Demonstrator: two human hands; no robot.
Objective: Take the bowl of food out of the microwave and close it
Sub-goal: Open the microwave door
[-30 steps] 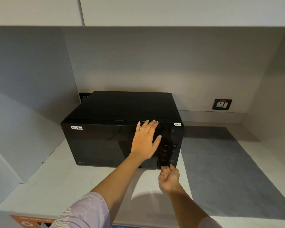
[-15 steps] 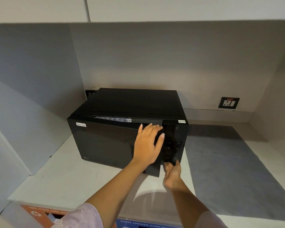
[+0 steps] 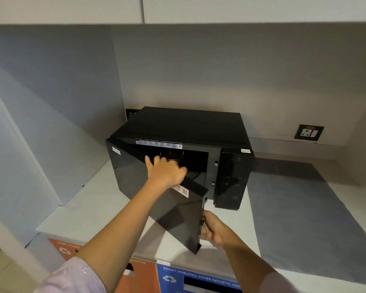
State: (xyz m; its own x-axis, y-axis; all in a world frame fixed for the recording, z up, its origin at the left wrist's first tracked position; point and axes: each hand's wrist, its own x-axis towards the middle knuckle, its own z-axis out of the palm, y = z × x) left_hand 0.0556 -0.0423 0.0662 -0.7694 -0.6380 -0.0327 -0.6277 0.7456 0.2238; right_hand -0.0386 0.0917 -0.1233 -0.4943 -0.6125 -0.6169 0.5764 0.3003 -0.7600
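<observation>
Black glossy microwave [image 3: 190, 132] is seen with its glass door [image 3: 173, 214] swung open. A dark round bowl [image 3: 172, 155] sits inside, just beyond the left hand [image 3: 167, 172], curled over the door's top. The door's free edge is gripped by the right hand [image 3: 212, 229].

Hands [image 3: 166, 171] on half-open microwave door [image 3: 173, 214]

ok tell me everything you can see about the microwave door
The microwave door is glossy black, glass-like, hinged at the left and swung partly open toward the camera. A small white label sits near its upper left corner, another sticker on its inner edge. The left hand rests over its top edge; the right hand grips its free edge low down.
</observation>
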